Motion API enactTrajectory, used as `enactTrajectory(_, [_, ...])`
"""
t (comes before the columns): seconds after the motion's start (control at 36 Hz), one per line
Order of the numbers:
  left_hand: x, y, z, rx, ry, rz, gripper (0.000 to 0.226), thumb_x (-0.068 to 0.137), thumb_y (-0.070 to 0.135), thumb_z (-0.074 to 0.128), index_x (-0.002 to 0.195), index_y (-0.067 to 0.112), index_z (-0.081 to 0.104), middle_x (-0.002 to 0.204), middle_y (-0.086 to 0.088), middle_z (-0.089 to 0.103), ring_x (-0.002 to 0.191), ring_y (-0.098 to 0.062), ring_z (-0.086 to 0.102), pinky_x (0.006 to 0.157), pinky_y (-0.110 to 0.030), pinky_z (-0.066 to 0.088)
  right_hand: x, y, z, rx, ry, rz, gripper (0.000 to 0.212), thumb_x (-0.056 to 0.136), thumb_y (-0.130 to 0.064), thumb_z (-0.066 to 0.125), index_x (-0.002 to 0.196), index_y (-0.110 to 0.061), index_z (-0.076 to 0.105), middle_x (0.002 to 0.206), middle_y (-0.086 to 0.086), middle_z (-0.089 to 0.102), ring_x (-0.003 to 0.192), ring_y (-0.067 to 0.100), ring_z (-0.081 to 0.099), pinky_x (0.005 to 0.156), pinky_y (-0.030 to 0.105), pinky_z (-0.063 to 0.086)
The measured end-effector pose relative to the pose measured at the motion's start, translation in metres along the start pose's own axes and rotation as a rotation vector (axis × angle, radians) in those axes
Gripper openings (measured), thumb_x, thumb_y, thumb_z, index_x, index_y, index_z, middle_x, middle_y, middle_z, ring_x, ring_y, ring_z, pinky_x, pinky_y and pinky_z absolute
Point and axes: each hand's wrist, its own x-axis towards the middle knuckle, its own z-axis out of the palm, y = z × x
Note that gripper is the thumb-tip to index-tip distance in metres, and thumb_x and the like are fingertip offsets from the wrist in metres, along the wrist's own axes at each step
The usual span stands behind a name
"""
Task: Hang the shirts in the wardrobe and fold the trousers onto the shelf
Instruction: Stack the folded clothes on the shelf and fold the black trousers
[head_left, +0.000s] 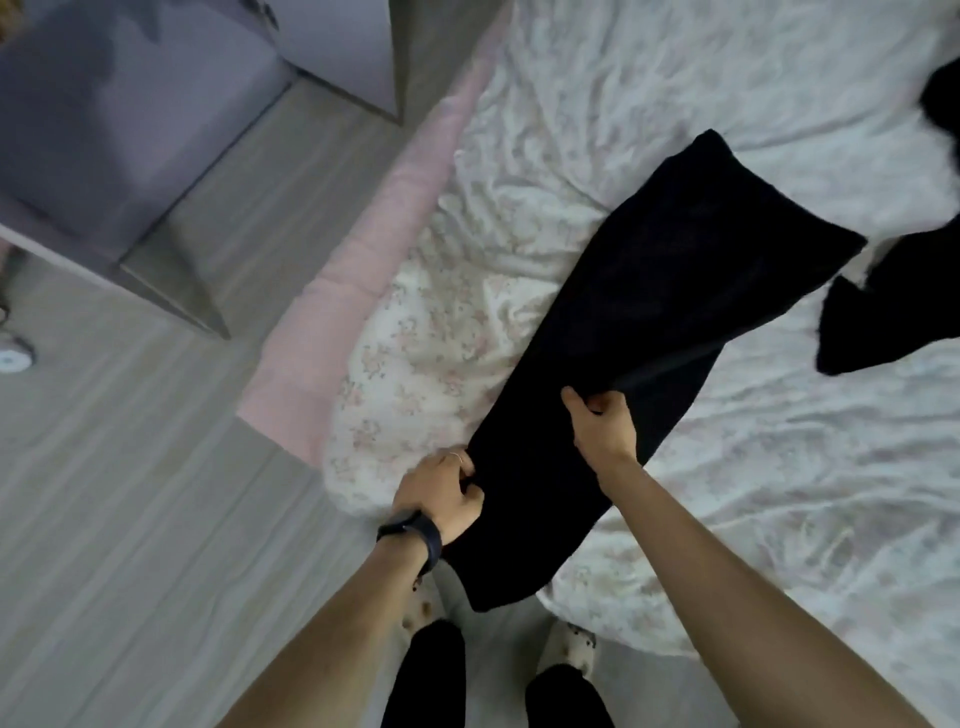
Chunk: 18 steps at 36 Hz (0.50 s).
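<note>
Black trousers (649, 312) lie stretched out on the bed, running from the upper right down to the bed's near corner, where their end hangs over the edge. My left hand (441, 493) pinches the trousers' left edge near that corner. My right hand (602, 426) grips a fold of the cloth in the middle of the leg. Another black garment (883, 317) lies to the right on the bed, and a third dark piece (943, 104) shows at the top right edge.
The bed (779, 493) has a crumpled white floral sheet and a pink padded side (332, 296). A purple-grey cabinet (104, 130) stands at the upper left on the pale wooden floor (130, 519). My feet stand at the bed's corner.
</note>
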Motion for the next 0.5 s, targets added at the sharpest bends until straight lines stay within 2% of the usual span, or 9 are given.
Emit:
enactTrajectory(0.08, [0.016,0.034,-0.02,0.017,-0.018,0.089,0.022,0.095,0.039,0.053,0.115,0.032,0.055,0.116,0.01,0.058,0.104,-0.016,0.061,0.086,-0.031,0.051,0.011,-0.002,-0.017,0.233,0.012,0.149,0.051,0.088,-0.056,0.067,0.115,-0.015,0.053,0.101,0.003,0.067,0.093,0.022,0.068,0.086,0.045,0.06])
enactTrajectory(0.17, [0.034,0.081,-0.035,0.108,-0.016,0.167,0.029,0.097,0.045,0.049,0.122,0.031,0.052,0.119,0.008,0.056,0.105,-0.017,0.06,0.086,-0.034,0.052,0.029,-0.009,-0.043,0.362,0.051,0.194,0.051,0.091,-0.051,0.067,0.118,-0.01,0.053,0.104,0.006,0.067,0.093,0.021,0.069,0.085,0.042,0.061])
enactTrajectory(0.22, [0.05,0.118,-0.042,0.206,0.0,0.245,0.039,0.097,0.05,0.049,0.129,0.028,0.049,0.125,0.005,0.053,0.112,-0.02,0.057,0.091,-0.038,0.051,0.047,-0.015,-0.065,0.431,0.07,0.211,0.048,0.093,-0.049,0.065,0.118,-0.01,0.054,0.105,0.005,0.066,0.093,0.02,0.067,0.083,0.038,0.06])
enactTrajectory(0.39, [0.089,0.212,-0.027,0.415,0.051,0.395,0.064,0.092,0.062,0.053,0.141,0.023,0.039,0.135,-0.001,0.043,0.121,-0.026,0.048,0.095,-0.043,0.044,0.107,-0.02,-0.132,0.565,0.138,0.258,0.032,0.098,-0.038,0.061,0.108,-0.009,0.059,0.091,0.004,0.064,0.08,0.018,0.064,0.066,0.029,0.054])
enactTrajectory(0.5, [0.119,0.264,-0.009,0.519,0.1,0.453,0.073,0.091,0.062,0.054,0.146,0.018,0.034,0.137,-0.004,0.039,0.121,-0.027,0.046,0.096,-0.043,0.043,0.155,-0.023,-0.176,0.606,0.164,0.257,0.032,0.098,-0.036,0.062,0.114,-0.008,0.059,0.103,0.008,0.069,0.092,0.021,0.069,0.07,0.031,0.058])
